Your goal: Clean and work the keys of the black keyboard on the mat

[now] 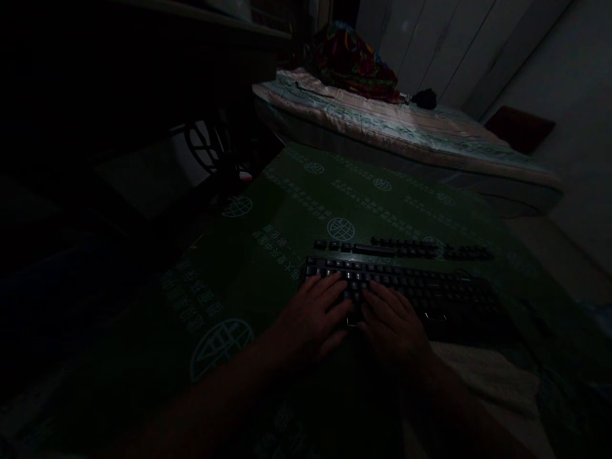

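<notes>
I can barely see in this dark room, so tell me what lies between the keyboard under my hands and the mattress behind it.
In the head view, a row of loose dark keycaps lies on the green printed sheet between keyboard and mattress.

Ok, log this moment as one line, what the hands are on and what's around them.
left hand: fingers on keyboard | right hand: fingers on keyboard | surface: green printed sheet | behind: loose row of keys, mattress | light: very dim

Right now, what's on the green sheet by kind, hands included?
Hands: 2, left and right, both on the keyboard
Keyboard: 1
Row of loose keycaps behind it: 1
Total: 4
</notes>
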Demonstrator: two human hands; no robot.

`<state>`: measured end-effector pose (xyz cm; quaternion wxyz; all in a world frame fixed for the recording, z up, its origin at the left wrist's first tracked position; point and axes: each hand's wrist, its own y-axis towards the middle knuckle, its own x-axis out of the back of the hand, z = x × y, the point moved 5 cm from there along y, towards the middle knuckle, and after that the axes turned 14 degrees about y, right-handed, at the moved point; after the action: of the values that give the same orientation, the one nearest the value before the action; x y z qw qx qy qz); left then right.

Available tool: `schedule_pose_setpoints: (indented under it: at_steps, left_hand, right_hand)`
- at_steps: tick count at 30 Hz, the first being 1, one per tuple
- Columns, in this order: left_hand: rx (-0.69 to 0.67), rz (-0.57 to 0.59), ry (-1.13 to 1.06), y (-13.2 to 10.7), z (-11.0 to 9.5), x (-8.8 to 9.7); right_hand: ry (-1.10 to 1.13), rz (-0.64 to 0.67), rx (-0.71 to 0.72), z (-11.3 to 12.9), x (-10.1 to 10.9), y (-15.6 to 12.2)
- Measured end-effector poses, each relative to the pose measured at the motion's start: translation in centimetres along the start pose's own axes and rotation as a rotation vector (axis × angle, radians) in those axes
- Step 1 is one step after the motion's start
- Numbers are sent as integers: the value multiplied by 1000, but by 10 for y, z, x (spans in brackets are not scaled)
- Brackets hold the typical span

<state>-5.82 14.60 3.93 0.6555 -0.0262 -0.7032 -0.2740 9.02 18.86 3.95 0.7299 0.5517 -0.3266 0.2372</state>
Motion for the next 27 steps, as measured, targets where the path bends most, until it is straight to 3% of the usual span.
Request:
schedule_pose_setpoints:
  at_steps: [27]
  left_hand:
    - [13,1,9,-1,0,-2]
  right_hand:
    - [-11,-16,-20,3,-5,-5]
